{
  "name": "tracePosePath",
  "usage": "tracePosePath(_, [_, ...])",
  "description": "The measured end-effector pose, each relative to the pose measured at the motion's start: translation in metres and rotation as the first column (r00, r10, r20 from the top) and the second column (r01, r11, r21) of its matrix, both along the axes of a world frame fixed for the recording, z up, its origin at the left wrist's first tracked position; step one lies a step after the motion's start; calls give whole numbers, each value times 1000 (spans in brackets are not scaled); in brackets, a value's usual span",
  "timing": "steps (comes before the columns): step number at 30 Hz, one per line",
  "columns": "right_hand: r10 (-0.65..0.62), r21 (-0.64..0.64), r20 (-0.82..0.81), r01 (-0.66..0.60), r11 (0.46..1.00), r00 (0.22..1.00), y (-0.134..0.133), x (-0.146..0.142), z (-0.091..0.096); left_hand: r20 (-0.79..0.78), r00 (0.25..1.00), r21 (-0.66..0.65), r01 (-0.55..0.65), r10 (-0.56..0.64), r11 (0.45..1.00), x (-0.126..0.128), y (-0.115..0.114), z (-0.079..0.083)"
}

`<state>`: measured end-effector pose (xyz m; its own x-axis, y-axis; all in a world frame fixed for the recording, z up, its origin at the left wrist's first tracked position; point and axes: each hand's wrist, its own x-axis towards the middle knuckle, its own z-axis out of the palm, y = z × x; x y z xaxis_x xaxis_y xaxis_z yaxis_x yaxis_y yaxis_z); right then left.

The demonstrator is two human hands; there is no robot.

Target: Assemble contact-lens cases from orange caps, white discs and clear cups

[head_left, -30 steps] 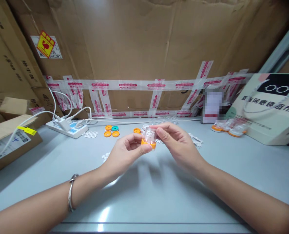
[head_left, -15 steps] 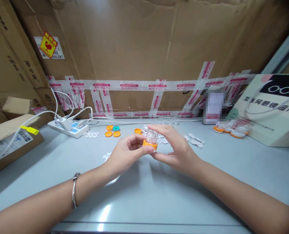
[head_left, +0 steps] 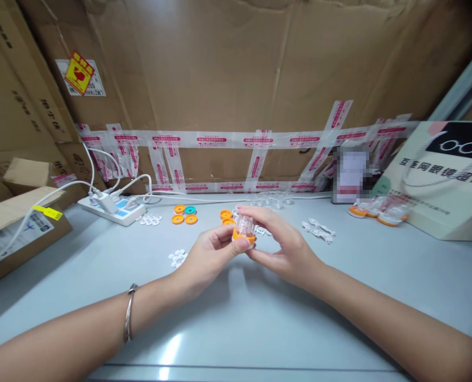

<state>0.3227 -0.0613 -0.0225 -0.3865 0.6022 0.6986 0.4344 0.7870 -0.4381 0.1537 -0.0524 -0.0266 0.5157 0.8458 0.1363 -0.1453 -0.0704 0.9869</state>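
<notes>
Between my two hands is a small clear plastic case [head_left: 245, 225] with an orange ring round its lower part and a pale underside. My left hand [head_left: 207, 253] pinches the orange ring, thumb in front and fingers behind. My right hand [head_left: 285, 239] spans the case from the right, its index finger on the clear top and its thumb by the base. White parts show inside the clear wall. Just behind the hands lie orange rings [head_left: 226, 214] and white openwork pieces [head_left: 263, 231], partly hidden by the fingers.
Orange and teal rings [head_left: 184, 214], small white discs [head_left: 177, 258] and white strips [head_left: 318, 230] lie on the table. Clear cups [head_left: 273, 199] line the back. A power strip [head_left: 118, 209] is left; similar orange-based cases [head_left: 391, 215] and a paper bag [head_left: 435, 201] are right.
Both hands have shifted slightly left with the case. The clear top sits lower over the orange ring, and the right index finger has come down with it.
</notes>
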Motion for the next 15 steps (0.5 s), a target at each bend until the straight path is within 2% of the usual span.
tracePosePath(2, [74, -99, -59, -80, 992, 996, 0, 3, 3, -26, 999, 29, -27, 28, 999, -1, -1, 4])
tracePosePath(4, [104, -239, -195, -150, 959, 975, 0, 4, 6, -42, 999, 46, -28, 30, 999, -1, -2, 6])
tracePosePath(8, [-21, -444, -416, -183, 877, 909, -1, -4, 9, -14, 1000, 22, -11, 11, 1000, 1, -4, 7])
tracePosePath(12, [-100, -452, -513, -169, 876, 853, -4, -13, 10, 77, 995, -62, -56, 61, 996, 3, -7, 5])
tracePosePath(15, [-96, -426, -521, -161, 890, 848, -7, -13, 13, 91, 993, -38, -69, 72, 997, 3, -9, 7])
